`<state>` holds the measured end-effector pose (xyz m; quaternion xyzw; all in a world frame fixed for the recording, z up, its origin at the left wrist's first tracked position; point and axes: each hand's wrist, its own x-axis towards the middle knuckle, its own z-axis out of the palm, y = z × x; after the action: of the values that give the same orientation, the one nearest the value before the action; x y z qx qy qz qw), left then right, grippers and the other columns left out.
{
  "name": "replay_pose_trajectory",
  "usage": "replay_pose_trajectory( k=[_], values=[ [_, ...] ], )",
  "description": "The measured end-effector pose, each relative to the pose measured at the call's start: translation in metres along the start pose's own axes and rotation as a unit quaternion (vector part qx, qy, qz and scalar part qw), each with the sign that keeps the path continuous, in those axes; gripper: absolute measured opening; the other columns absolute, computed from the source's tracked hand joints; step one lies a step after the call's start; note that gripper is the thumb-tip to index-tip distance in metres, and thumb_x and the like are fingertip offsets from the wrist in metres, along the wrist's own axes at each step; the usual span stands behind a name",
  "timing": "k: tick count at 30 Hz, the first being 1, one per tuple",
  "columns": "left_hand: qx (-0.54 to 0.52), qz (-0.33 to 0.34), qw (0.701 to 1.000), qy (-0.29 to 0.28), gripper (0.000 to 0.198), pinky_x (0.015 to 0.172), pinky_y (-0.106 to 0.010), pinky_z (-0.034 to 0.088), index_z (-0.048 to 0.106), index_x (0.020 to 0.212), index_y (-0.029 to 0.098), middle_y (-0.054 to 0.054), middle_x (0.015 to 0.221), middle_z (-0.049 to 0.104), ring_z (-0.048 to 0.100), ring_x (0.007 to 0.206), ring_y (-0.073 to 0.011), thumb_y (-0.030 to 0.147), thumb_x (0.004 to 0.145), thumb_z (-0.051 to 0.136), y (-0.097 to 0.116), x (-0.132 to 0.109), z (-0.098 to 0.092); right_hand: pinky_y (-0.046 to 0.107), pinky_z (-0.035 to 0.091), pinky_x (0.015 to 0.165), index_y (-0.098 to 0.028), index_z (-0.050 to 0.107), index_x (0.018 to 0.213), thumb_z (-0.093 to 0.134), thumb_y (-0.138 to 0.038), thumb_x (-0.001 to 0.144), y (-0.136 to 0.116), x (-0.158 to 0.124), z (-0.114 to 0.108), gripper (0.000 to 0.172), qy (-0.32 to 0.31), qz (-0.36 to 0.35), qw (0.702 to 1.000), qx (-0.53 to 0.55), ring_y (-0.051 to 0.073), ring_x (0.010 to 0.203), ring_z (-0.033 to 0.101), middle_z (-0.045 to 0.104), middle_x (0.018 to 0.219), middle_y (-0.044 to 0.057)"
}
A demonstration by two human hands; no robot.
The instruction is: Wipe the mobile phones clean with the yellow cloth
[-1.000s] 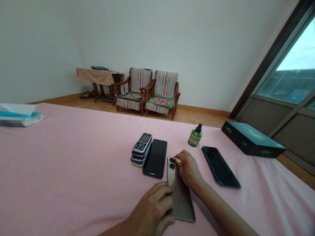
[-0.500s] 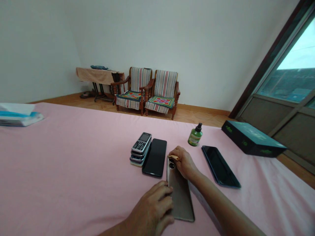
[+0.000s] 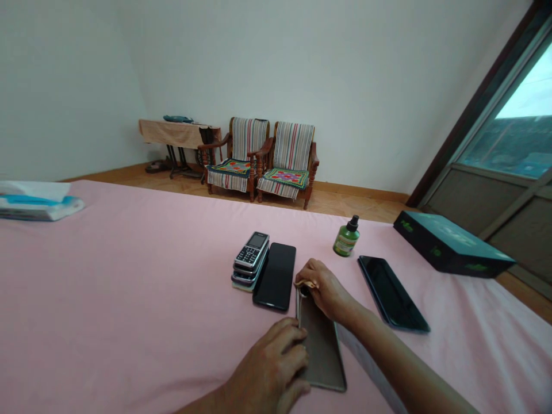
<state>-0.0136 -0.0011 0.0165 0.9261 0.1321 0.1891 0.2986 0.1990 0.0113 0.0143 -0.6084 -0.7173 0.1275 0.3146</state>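
Note:
A grey-brown tablet (image 3: 324, 353) lies back side up on the pink cloth, with a round dark camera near its far end. My left hand (image 3: 276, 362) holds the tablet's left edge, fingers curled over it. My right hand (image 3: 324, 287) pinches a small yellowish cloth (image 3: 307, 284) against the far left corner, beside the camera, which it partly covers. Left of the tablet lies a black phone (image 3: 276, 276), screen up. Against that phone stands a stack of several phones, with a silver keypad phone (image 3: 252, 250) on top.
To the right are a dark tablet (image 3: 392, 292), a green spray bottle (image 3: 346, 237) and a black-and-teal box (image 3: 452, 244). A tissue pack (image 3: 43, 207) lies at far left. Beyond the pink-covered surface (image 3: 150, 276) stand two wooden armchairs (image 3: 287, 155).
My right hand and the cloth have shifted slightly, covering more of the camera on the tablet. My left hand keeps its place on the edge. The whole view has drifted a little.

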Motion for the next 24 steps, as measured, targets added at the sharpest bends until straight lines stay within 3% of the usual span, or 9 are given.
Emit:
replay_pose_trajectory(
  k=[14, 24],
  values=[
    [-0.001, -0.01, 1.0, -0.013, 0.02, 0.104, -0.036, 0.042, 0.063, 0.092, 0.018, -0.011, 0.121, 0.06, 0.048, 0.121, -0.0263, 0.005, 0.078, 0.07, 0.003, 0.001, 0.0, 0.025, 0.039, 0.07, -0.017, 0.065, 0.083, 0.043, 0.01, 0.077, -0.021, -0.02, 0.0, 0.035, -0.022, 0.008, 1.0, -0.014, 0.016, 0.08, 0.051, 0.052, 0.087, 0.004],
    [-0.009, -0.016, 1.0, -0.017, 0.021, 0.102, -0.035, 0.043, 0.062, 0.09, 0.017, -0.012, 0.12, 0.06, 0.05, 0.118, -0.0262, 0.005, 0.076, 0.071, 0.002, 0.0, 0.0, 0.026, 0.04, 0.068, -0.018, 0.061, 0.079, 0.044, 0.007, 0.078, -0.012, -0.037, -0.009, 0.03, -0.01, 0.014, 1.0, -0.001, 0.017, 0.079, 0.052, 0.052, 0.085, 0.003]
  ],
)
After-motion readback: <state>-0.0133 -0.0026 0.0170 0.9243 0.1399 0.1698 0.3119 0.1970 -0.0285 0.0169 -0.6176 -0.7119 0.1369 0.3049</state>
